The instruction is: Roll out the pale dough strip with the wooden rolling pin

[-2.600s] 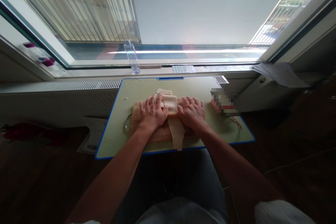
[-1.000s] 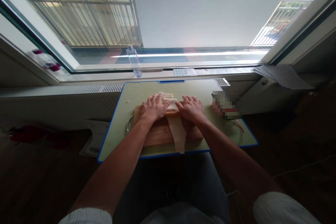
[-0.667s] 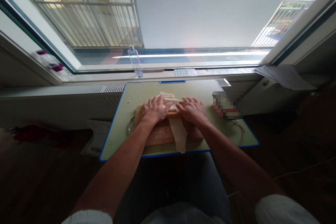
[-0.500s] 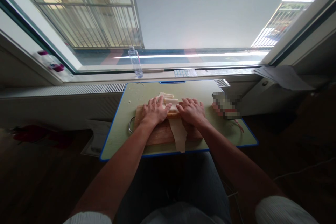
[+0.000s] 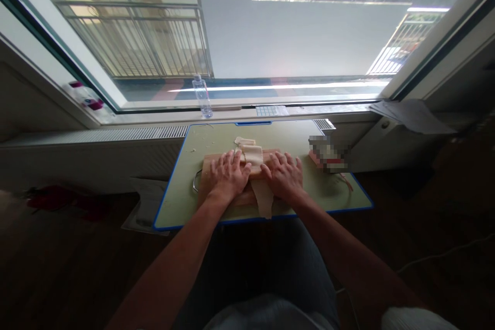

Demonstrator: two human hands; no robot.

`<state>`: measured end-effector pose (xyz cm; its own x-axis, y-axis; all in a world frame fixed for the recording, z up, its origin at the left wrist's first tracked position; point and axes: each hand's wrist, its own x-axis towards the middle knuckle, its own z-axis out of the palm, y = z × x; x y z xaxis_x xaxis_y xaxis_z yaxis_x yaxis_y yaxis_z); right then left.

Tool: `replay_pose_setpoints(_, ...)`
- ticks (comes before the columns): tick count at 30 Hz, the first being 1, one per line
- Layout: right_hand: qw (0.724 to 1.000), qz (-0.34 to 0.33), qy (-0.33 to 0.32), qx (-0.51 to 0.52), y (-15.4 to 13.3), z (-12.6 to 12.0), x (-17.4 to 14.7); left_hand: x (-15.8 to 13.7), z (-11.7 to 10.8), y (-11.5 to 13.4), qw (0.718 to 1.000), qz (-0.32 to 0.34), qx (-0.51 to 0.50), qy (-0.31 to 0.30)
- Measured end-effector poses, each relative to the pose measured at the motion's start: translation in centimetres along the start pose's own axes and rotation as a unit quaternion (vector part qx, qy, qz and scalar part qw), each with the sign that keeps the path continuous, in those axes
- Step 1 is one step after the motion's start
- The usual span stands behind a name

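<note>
Grip: left hand (image 5: 229, 174) and right hand (image 5: 285, 172), palm down, fingers spread, pressing on what looks to be a wooden rod (image 5: 255, 172); its ends are hidden, so the hold beneath the palms cannot be told.

Table (image 5: 296, 136): one, pale green, blue-edged, set before the window.

Board (image 5: 205, 183): one, wooden, on the table; metal handle (image 5: 195, 181) at its left end.

Dough strip (image 5: 263, 198): one, pale, between the hands; runs under the rod, near end past the board's near edge.

Clear bottle (image 5: 203, 98): one, upright on the far sill.

Dough scrap (image 5: 244, 141): one, just beyond the strip's far end.

Crumbs (image 5: 194, 150): several, far left of the table.

Change noted: both hands have come nearer across the board; more dough shows beyond the rod, less before it. Judged meaning: pressure now bears on a nearer stretch of strip.
</note>
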<state>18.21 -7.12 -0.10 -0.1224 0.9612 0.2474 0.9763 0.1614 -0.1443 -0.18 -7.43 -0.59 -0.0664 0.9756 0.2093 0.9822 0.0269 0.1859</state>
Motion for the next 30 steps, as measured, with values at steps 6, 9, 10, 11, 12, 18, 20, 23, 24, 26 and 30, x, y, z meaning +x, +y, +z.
replay_pose_setpoints(6, 1.0, -0.014, -0.013, 0.011, 0.4, -0.4, -3.6, -3.9, -0.8, 0.2, 1.0, 0.02, -0.018, 0.002)
replay_pose_setpoints(9, 0.999, -0.018, -0.022, 0.015, 0.5, -0.8, -4.8, -5.0, -1.4, 0.0, 0.999, 0.025, -0.029, 0.004)
replay_pose_setpoints(10, 0.999, -0.016, -0.03, 0.015, 0.5, -1.0, -4.8, -5.0, -1.6, -0.1, 0.999, 0.025, -0.034, 0.006)
replay_pose_setpoints(11, 0.999, -0.013, -0.039, 0.015, 0.3, -1.2, -4.6, -4.7, -1.8, -0.3, 0.999, 0.024, -0.04, 0.009)
replay_pose_setpoints(12, 0.999, -0.009, -0.047, 0.015, 0.2, -1.3, -4.3, -4.3, -1.9, -0.5, 0.999, 0.023, -0.044, 0.013)
replay_pose_setpoints(18, 0.995, -0.004, -0.093, 0.019, -0.5, -1.6, -0.5, 0.1, -1.9, -0.8, 0.997, 0.047, -0.046, 0.043)
replay_pose_setpoints(20, 0.993, -0.005, -0.114, 0.022, -0.3, -1.4, 0.8, 1.3, -1.8, -0.6, 0.997, 0.047, -0.051, 0.037)
replay_pose_setpoints(23, 0.991, -0.012, -0.128, 0.02, 0.1, -0.8, 2.5, 2.7, -1.3, -0.4, 0.998, 0.026, -0.05, 0.001)
replay_pose_setpoints(24, 0.991, -0.012, -0.13, 0.017, 0.2, -0.5, 3.1, 3.1, -1.1, -0.4, 0.999, 0.018, -0.046, -0.013)
replay_pose_setpoints(26, 0.991, 0.002, -0.132, 0.016, 0.2, -0.1, 4.2, 3.8, -0.7, -0.5, 0.999, 0.011, -0.034, -0.027)
replay_pose_setpoints(30, 0.991, 0.023, -0.125, 0.04, 0.2, 0.4, 6.0, 5.1, -0.1, -0.9, 0.999, 0.018, -0.021, -0.028)
